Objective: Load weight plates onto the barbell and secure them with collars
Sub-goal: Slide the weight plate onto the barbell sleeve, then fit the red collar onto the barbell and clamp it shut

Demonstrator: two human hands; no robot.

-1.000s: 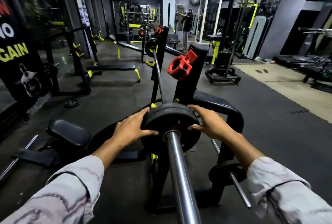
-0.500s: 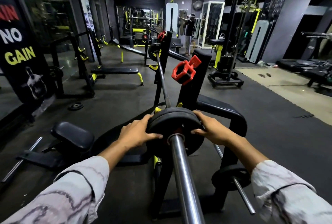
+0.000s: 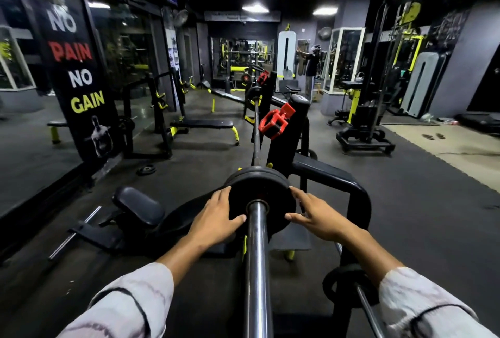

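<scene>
A steel barbell sleeve [image 3: 257, 270] runs away from me on a black rack. A black weight plate [image 3: 259, 183] sits on the sleeve, with another plate edge just behind it. My left hand [image 3: 216, 218] presses flat on the plate's left face and rim. My right hand [image 3: 316, 215] holds the right rim, thumb on the face. A red collar [image 3: 274, 121] hangs on the rack upright [image 3: 295, 132] beyond the plate. The bar's far end carries another plate [image 3: 253, 95] and a red collar [image 3: 263, 77].
A small plate on a storage peg [image 3: 349, 286] is at lower right. A padded seat [image 3: 138, 206] sits left of the bar, a loose plate [image 3: 146, 169] lies on the floor, a flat bench [image 3: 201, 124] stands further back. A person stands far off by the mirrors.
The plate has slid further along the sleeve toward the rack, both hands moving with it. My view has tilted upward, showing more of the room.
</scene>
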